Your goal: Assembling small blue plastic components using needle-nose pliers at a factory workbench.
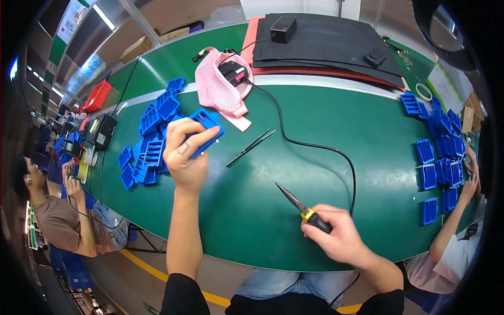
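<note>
Left hand is gripping a blue plastic tray, fingers wrapped round it, centre-left of frame; right hand is closing round a soldering iron, lower centre. Green bench is filling most of the frame w/ black mats top centre, blue tray pile at left, pink mesh bag & tweezers mid-frame.

A brown cardboard box sits beyond the table's far-left edge.

Left hand grips a blue tray; right hand holds a soldering iron.
</note>
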A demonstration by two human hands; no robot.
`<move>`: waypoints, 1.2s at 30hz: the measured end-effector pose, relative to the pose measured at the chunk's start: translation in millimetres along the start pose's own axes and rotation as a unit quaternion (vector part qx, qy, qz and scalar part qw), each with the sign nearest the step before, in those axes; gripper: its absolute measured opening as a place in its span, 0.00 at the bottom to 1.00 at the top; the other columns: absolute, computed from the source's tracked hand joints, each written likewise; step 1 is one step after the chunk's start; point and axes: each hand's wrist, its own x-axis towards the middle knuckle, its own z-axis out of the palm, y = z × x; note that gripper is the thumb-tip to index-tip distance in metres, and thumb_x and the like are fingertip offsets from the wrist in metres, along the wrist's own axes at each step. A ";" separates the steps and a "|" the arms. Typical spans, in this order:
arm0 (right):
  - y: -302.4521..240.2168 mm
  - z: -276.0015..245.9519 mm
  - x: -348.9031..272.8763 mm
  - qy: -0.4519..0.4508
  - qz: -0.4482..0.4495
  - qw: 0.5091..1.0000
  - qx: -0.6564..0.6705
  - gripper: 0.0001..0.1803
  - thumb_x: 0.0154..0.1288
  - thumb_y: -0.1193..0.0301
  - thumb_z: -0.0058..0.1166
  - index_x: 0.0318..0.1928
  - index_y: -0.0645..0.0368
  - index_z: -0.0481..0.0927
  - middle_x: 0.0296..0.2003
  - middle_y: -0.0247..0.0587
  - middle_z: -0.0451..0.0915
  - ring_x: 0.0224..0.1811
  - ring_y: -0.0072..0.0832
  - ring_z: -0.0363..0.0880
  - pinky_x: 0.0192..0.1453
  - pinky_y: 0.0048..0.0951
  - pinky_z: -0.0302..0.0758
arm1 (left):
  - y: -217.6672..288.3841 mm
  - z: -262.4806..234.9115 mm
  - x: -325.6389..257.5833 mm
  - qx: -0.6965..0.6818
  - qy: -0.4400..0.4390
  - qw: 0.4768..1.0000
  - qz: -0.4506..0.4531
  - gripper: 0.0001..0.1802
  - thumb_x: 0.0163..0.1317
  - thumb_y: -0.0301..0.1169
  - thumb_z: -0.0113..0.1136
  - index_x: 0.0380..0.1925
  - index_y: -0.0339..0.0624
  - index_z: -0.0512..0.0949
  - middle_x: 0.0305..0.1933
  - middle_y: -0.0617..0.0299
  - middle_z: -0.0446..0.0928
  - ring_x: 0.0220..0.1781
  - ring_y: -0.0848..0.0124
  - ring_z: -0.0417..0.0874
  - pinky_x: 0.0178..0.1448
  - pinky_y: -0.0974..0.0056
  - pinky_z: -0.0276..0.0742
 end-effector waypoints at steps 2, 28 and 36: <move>-0.5 -6.3 7.7 0.072 -0.086 0.981 -0.157 0.08 0.52 0.76 0.62 0.29 0.68 0.77 0.29 0.45 0.76 0.28 0.38 0.75 0.31 0.32 0.70 | 6.5 9.5 -1.2 -0.043 -0.021 0.999 -0.024 0.21 0.31 0.15 0.67 0.30 0.45 0.86 0.30 0.63 0.74 0.37 0.63 0.76 0.42 0.62 0.73; 103.7 79.6 -225.7 -0.091 0.207 0.830 0.510 0.27 0.65 0.63 0.55 0.58 0.70 0.70 0.48 0.46 0.77 0.43 0.29 0.77 0.48 0.27 0.74 | 170.3 -113.4 -100.4 -0.400 -0.410 0.812 -0.112 0.14 0.46 0.28 0.68 0.35 0.56 0.84 0.55 0.59 0.76 0.59 0.62 0.71 0.66 0.42 0.66; 73.8 89.2 -168.9 -0.112 0.182 0.916 0.338 0.16 0.61 0.72 0.62 0.48 0.66 0.77 0.37 0.32 0.80 0.40 0.17 0.75 0.45 0.23 0.73 | 180.6 -98.3 -125.2 -0.416 -0.454 0.776 -0.132 0.11 0.46 0.22 0.64 0.27 0.54 0.85 0.49 0.57 0.79 0.51 0.56 0.77 0.58 0.51 0.74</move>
